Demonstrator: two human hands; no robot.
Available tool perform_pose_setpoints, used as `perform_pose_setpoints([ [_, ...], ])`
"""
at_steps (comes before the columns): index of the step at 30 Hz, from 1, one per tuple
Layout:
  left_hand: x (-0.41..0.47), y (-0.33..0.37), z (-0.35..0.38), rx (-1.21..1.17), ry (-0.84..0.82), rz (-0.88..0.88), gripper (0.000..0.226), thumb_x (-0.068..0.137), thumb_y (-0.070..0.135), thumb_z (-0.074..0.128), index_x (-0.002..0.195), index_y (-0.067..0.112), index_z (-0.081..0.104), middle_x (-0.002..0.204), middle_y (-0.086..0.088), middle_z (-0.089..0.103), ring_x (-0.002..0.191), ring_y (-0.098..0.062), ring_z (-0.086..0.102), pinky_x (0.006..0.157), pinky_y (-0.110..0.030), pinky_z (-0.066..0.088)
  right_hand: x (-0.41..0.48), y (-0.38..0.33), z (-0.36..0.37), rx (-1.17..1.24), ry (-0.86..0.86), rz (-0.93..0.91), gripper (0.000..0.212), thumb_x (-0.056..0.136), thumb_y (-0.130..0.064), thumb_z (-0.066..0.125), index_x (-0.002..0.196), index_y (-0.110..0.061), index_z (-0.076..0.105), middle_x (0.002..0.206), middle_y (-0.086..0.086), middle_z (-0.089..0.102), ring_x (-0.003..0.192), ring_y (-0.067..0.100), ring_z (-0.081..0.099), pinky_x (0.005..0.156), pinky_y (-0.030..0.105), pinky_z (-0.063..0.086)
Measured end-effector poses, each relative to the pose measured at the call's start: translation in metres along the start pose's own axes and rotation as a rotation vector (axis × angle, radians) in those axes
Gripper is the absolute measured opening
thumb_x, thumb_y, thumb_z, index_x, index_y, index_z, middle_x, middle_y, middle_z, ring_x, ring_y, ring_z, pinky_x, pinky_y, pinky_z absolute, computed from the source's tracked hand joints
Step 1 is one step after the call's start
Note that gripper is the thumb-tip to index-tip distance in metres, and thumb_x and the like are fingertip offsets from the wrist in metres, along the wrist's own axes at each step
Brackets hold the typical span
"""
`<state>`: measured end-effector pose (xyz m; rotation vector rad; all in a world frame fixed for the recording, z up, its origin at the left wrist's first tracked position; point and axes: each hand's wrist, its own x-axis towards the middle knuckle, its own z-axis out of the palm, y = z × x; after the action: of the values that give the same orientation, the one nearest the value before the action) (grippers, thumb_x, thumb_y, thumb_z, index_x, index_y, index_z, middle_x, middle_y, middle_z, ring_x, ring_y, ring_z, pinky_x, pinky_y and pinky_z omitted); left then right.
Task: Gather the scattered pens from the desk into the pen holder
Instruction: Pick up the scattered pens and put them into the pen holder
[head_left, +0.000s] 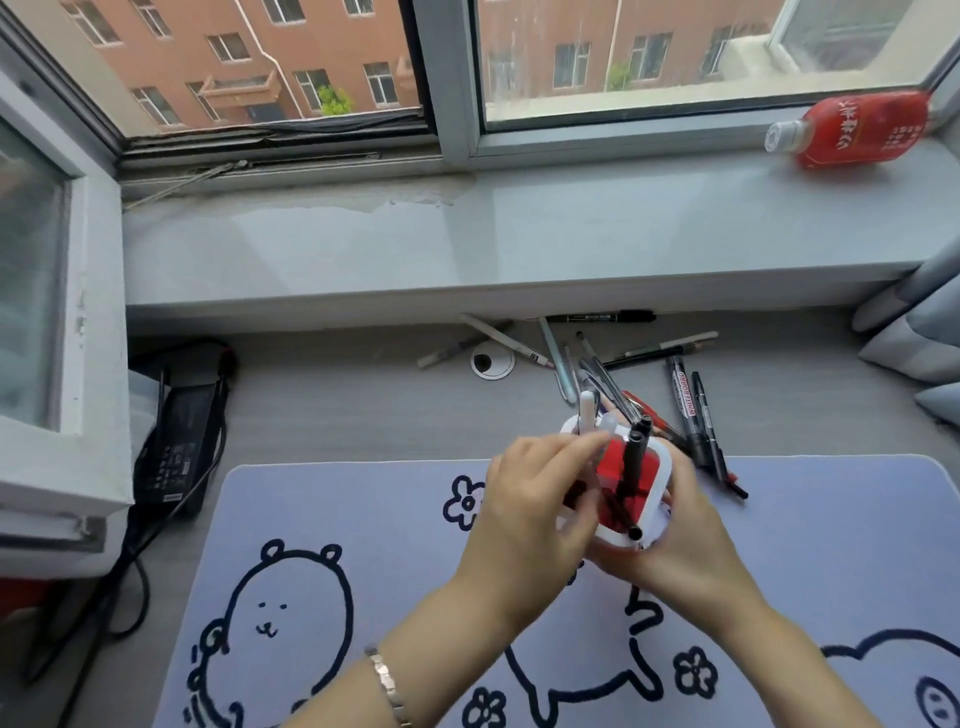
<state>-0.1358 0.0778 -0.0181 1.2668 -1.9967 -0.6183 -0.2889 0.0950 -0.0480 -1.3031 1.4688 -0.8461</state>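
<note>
A white pen holder (655, 486) with a red inside stands on the lilac desk mat, a black marker (635, 460) and a white pen (587, 410) sticking out of it. My right hand (691, 540) wraps around the holder from the near right. My left hand (535, 499) is at the holder's left rim, fingers pinched on a pale clear pen (602, 441) that is blurred. Several loose pens and markers (685, 400) lie on the desk behind the holder, others (488, 338) near the windowsill's base.
A lilac mat (363, 519) with bear drawings covers the near desk. A black power adapter (176, 447) with cables lies at the left. A cable grommet (492, 362) sits in the desk. A red bottle (857, 130) lies on the windowsill. Curtain folds (919, 332) hang at right.
</note>
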Motion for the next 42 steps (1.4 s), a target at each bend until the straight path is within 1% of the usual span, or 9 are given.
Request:
perform_pose_setpoints([
  [6,0.05,-0.048,-0.022,-0.252,0.064,-0.252,0.025,0.083,0.022,0.059,0.106,0.022,0.068,0.099,0.009,0.058,0.096,0.01,0.052,0.091,-0.014,0.043,0.007,0.002,-0.021,-0.072,0.014,0.043,0.092,0.05,-0.012,0.089,0.108,-0.06,0.035,0.113,-0.03,0.05,0.106,-0.012,0.048,0.085,0.026,0.048],
  [10,0.1,-0.127,-0.019,0.099,-0.047,-0.457,0.041,0.089,0.001,0.05,0.129,0.01,0.054,0.129,-0.007,0.059,0.119,-0.02,0.055,0.104,-0.03,0.04,0.019,0.004,-0.031,-0.057,0.047,0.072,0.087,0.05,-0.013,0.089,0.109,-0.055,0.04,0.115,-0.02,0.052,0.11,0.008,0.054,0.086,0.039,0.054],
  [17,0.151,-0.185,0.017,0.732,-0.403,-0.053,0.043,0.091,0.005,0.05,0.133,0.015,0.051,0.136,-0.008,0.055,0.128,-0.029,0.044,0.104,-0.039,0.028,0.034,0.011,-0.034,-0.011,0.099,0.131,0.085,0.047,-0.025,0.09,0.109,-0.055,0.041,0.116,-0.015,0.057,0.106,0.011,0.059,0.087,0.043,0.053],
  [20,0.157,-0.192,0.022,0.839,-0.497,-0.095,0.042,0.09,0.003,0.05,0.131,0.01,0.051,0.133,-0.013,0.051,0.125,-0.032,0.044,0.105,-0.038,0.029,0.036,0.014,-0.034,-0.005,0.098,0.148,0.087,0.047,-0.024,0.091,0.109,-0.056,0.041,0.117,-0.014,0.058,0.107,0.012,0.059,0.089,0.042,0.052],
  [25,0.133,-0.191,0.012,0.901,-0.344,-0.139,0.035,0.044,-0.008,0.078,0.071,0.0,0.059,0.065,-0.019,0.059,0.053,-0.033,0.059,0.044,-0.03,0.046,0.036,0.015,-0.036,0.035,0.085,0.171,0.085,0.041,-0.031,0.09,0.108,-0.055,0.044,0.118,-0.013,0.058,0.107,0.011,0.06,0.087,0.036,0.051],
  [27,0.119,-0.194,0.005,0.889,-0.345,-0.245,0.038,0.046,0.001,0.084,0.072,0.001,0.058,0.066,-0.017,0.059,0.053,-0.032,0.059,0.045,-0.03,0.045,0.036,0.014,-0.036,0.044,0.075,0.18,0.085,0.038,-0.036,0.09,0.108,-0.054,0.045,0.116,-0.013,0.059,0.106,0.012,0.061,0.086,0.036,0.051],
  [31,0.101,-0.202,-0.01,0.749,-0.278,-0.527,0.03,0.093,0.022,0.055,0.113,0.0,0.053,0.117,-0.02,0.051,0.104,-0.039,0.053,0.08,-0.044,0.044,0.032,0.008,-0.034,0.036,0.067,0.188,0.082,0.041,-0.027,0.09,0.102,-0.058,0.046,0.108,-0.021,0.059,0.099,0.001,0.061,0.082,0.031,0.051],
  [37,0.072,-0.165,-0.035,0.503,-0.203,-0.48,0.024,0.094,0.024,0.052,0.092,0.003,0.063,0.088,-0.016,0.061,0.09,-0.034,0.051,0.066,-0.039,0.039,0.017,0.003,-0.034,-0.033,0.053,0.158,0.088,0.05,-0.005,0.087,0.096,-0.065,0.042,0.101,-0.025,0.058,0.093,-0.008,0.058,0.072,0.025,0.05],
  [42,0.041,-0.075,-0.082,0.115,-0.153,-0.297,0.019,0.089,0.025,0.059,0.075,0.036,0.054,0.069,0.012,0.052,0.074,0.003,0.047,0.063,-0.008,0.036,0.004,0.01,-0.037,-0.069,0.074,0.157,0.085,0.048,-0.013,0.088,0.108,-0.052,0.042,0.112,-0.018,0.055,0.106,0.011,0.056,0.087,0.043,0.053],
])
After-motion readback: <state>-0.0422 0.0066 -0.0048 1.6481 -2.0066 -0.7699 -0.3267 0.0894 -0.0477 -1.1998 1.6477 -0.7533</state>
